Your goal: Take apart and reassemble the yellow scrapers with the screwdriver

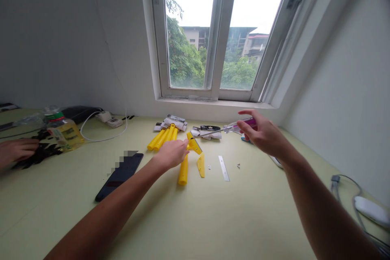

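Note:
My left hand [171,154] is wrapped round a yellow scraper [183,172], its handle pointing down toward me and its head tilted up to the right. In my right hand [264,136] is a screwdriver [227,128] with a clear and purple handle. Its shaft reaches left and the tip meets the scraper's head, or lies just in front of it. Right of the scraper, a loose yellow plate [200,165], small nuts or washers [209,167], a flat metal blade [224,168] and small screws [238,165] lie on the table.
Several yellow scrapers [163,138] lie near the wall by packaged items [210,132]. A black phone [120,176] rests left of my forearm. Another person's hand [20,151] touches black material beside a bottle [65,132]. Cables and a white device [371,210] are at right.

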`<action>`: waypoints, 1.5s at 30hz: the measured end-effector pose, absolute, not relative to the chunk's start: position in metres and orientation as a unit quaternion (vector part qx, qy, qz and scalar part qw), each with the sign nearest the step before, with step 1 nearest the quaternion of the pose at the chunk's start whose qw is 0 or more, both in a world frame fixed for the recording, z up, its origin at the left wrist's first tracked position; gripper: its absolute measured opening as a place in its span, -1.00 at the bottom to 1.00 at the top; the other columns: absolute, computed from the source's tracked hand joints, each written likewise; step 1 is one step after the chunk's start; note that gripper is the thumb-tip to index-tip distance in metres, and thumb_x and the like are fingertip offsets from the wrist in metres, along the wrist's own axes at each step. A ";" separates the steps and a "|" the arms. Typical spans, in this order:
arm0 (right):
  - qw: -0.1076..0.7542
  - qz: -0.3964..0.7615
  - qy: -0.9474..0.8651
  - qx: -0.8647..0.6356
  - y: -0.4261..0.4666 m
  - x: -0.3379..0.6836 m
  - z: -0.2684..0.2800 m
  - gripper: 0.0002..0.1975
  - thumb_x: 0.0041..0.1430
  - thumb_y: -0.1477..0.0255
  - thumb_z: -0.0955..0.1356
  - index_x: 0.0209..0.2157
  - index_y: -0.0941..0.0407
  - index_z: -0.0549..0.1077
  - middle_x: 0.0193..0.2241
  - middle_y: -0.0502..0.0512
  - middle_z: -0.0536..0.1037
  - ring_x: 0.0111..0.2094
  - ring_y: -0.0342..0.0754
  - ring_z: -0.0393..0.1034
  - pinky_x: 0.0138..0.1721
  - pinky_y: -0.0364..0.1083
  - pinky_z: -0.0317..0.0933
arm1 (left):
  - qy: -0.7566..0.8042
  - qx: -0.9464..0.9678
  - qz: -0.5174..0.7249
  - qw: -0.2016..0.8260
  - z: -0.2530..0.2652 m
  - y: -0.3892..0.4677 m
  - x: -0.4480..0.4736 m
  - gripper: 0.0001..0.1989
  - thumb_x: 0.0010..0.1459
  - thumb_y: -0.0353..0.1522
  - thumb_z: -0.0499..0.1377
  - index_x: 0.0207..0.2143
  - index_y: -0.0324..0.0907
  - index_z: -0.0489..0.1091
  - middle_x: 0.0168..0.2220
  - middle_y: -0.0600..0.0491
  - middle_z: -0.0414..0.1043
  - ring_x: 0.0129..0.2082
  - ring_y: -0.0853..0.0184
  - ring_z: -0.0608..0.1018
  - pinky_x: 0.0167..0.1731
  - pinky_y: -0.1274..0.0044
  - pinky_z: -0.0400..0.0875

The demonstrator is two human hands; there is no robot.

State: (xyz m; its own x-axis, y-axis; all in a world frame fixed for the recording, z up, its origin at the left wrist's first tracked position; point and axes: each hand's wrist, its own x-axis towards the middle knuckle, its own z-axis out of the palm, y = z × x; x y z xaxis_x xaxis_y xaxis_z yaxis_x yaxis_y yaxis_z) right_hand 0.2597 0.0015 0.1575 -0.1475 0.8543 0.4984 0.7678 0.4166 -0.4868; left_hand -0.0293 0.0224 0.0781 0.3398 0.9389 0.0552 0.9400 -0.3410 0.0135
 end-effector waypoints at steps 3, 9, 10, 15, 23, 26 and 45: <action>0.351 0.022 -0.728 -0.588 0.003 0.254 0.155 -0.58 0.26 0.05 0.18 -0.29 0.10 0.44 -0.61 0.05 0.49 -0.60 -0.06 0.34 -0.55 -0.10 0.13 | -0.566 -0.824 -0.022 0.008 0.076 0.022 -0.028 -0.70 0.28 -0.20 -0.01 -0.17 -0.19 0.40 -0.22 -0.15 0.53 -0.22 0.11 0.58 -0.28 0.41 0.39; 0.291 0.025 -0.843 -0.451 -0.012 0.250 0.161 -0.84 0.26 0.28 0.25 -0.20 0.03 0.38 -0.33 0.08 0.55 -0.40 -0.05 0.40 -0.38 -0.09 0.22 | -0.554 -0.832 -0.009 0.005 0.072 0.024 -0.028 -0.65 0.31 -0.18 -0.05 -0.19 -0.20 0.42 -0.23 -0.16 0.52 -0.23 0.08 0.58 -0.29 0.38 0.40; 0.292 0.020 -0.855 -0.429 -0.015 0.249 0.163 -0.87 0.24 0.34 0.27 -0.20 0.03 0.38 -0.26 0.11 0.54 -0.34 -0.04 0.42 -0.32 -0.08 0.24 | -0.553 -0.833 -0.015 0.008 0.072 0.024 -0.028 -0.65 0.31 -0.18 -0.06 -0.17 -0.19 0.41 -0.23 -0.15 0.52 -0.23 0.09 0.58 -0.29 0.38 0.40; 0.395 0.006 -0.778 -0.488 -0.016 0.248 0.164 -0.74 0.26 0.30 0.26 -0.04 0.05 0.33 -0.31 0.12 0.52 -0.40 -0.04 0.41 -0.36 -0.07 0.26 | -0.543 -0.838 -0.040 0.031 0.074 0.020 -0.024 -0.67 0.31 -0.16 -0.04 -0.17 -0.18 0.38 -0.26 -0.11 0.52 -0.26 0.13 0.59 -0.33 0.44 0.39; 0.417 -0.022 -0.787 -0.453 -0.008 0.253 0.160 -0.65 0.23 0.37 0.24 0.06 0.04 0.23 -0.27 0.09 0.43 -0.47 -0.11 0.32 -0.51 -0.13 0.22 | -0.533 -0.844 -0.019 0.057 0.072 0.015 -0.016 -0.69 0.30 -0.17 0.01 -0.25 -0.19 0.41 -0.30 -0.08 0.53 -0.34 0.13 0.59 -0.43 0.46 0.37; 0.434 0.012 -0.796 -0.421 -0.014 0.248 0.162 -0.60 0.21 0.36 0.27 0.09 -0.02 0.19 -0.19 0.11 0.40 -0.28 -0.03 0.38 -0.42 -0.10 0.29 | -0.529 -0.846 -0.021 0.058 0.073 0.014 -0.016 -0.69 0.30 -0.17 0.01 -0.26 -0.18 0.40 -0.31 -0.08 0.53 -0.35 0.14 0.59 -0.43 0.46 0.36; 0.485 0.072 -0.726 -0.483 -0.011 0.246 0.163 -0.57 0.22 0.12 0.28 0.02 0.05 0.28 -0.21 0.16 0.54 -0.35 -0.01 0.47 -0.33 -0.04 0.31 | -0.535 -0.841 -0.051 0.065 0.075 0.015 -0.019 -0.74 0.27 -0.21 0.07 -0.23 -0.19 0.43 -0.33 -0.06 0.54 -0.36 0.15 0.59 -0.45 0.47 0.36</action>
State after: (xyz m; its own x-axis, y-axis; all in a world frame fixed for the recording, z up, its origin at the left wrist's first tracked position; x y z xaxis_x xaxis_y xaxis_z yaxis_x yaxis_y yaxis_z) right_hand 0.2460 -0.0109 0.1629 -0.0643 0.7706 0.6340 0.6305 0.5238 -0.5727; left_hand -0.0194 0.0147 0.0748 0.4217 0.8934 0.1547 0.9066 -0.4185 -0.0545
